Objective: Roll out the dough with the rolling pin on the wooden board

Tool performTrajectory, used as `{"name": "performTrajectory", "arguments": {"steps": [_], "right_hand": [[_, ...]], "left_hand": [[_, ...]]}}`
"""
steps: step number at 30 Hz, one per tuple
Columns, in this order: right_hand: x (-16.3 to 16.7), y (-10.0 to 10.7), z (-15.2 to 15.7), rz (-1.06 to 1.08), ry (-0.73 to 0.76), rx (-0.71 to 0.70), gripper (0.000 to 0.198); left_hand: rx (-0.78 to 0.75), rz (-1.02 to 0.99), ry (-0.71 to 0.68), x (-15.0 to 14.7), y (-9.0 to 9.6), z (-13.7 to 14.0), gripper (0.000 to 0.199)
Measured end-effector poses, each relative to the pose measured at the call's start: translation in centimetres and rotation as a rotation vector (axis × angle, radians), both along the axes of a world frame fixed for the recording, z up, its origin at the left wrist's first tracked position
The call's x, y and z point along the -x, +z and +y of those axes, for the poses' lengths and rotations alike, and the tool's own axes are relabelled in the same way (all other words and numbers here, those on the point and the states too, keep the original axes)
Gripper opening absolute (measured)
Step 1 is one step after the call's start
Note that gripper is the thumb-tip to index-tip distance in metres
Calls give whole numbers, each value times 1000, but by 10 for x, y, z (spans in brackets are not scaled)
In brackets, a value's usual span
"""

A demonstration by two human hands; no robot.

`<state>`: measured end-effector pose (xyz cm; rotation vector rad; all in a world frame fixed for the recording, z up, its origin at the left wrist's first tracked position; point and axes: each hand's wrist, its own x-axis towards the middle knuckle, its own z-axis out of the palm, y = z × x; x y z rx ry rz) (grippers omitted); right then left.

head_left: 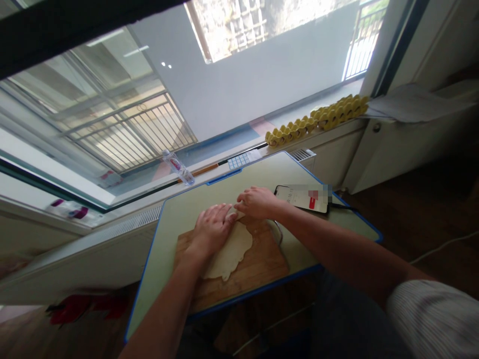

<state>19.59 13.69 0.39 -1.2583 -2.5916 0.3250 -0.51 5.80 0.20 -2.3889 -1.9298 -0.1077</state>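
Note:
A thin, flattened sheet of pale dough [234,251] with a ragged edge lies on a wooden cutting board [267,259]. My left hand [213,227] rests over the dough's far left side, its fingers stretched out. At the far edge, my right hand [256,202] has its fingers curled and pinched on the dough, close to my left thumb. Both hands hide part of that far edge. A metal handle [277,232] shows at the board's right side.
The board lies on a small blue-edged table [157,269] against the windowsill. On the table's right is a phone [302,198]. Along the sill are a plastic bottle [178,168], a gridded white-and-blue item [239,160] and yellow egg trays [318,122].

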Motion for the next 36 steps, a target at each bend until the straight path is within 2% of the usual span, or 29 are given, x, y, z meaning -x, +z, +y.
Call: {"name": "performTrajectory", "arguments": {"steps": [6, 10, 14, 21, 24, 28, 36], "right_hand": [[0, -1, -1, 15, 7, 3, 47], [0, -2, 0, 14, 10, 1, 47], [-1, -2, 0, 10, 11, 3, 46], [-2, -1, 1, -24, 11, -19, 47], [-2, 0, 1, -34, 13, -19, 48], [-1, 0, 0, -18, 17, -19, 47], [0, -2, 0, 18, 16, -3, 48]], "left_hand": [[-24, -36, -34, -15, -2, -49, 60], [-11, -41, -51, -20, -3, -63, 62], [0, -36, -19, -14, -3, -47, 60], [35, -45, -44, 8, -1, 12, 54], [47, -27, -56, 13, -2, 27, 53], [35, -37, -88, 12, 0, 22, 55], [-8, -91, -81, -1, -1, -22, 55]]}}
